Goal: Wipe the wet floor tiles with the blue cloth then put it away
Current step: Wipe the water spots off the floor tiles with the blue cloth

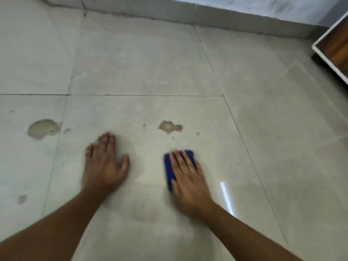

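Observation:
A folded blue cloth lies flat on the pale grey floor tiles, and my right hand presses down on it with fingers spread. Only the cloth's left and far edges show past the hand. My left hand rests palm down on the bare tile to the left, fingers apart, holding nothing. Just beyond the cloth sits a wet brownish patch with small drops around it. A larger wet patch lies further left, and a small one near my left forearm.
A low tiled skirting and wall run along the far side. The corner of a wooden cabinet with a white edge stands at the upper right. A bright light reflection streaks the tile right of my right forearm.

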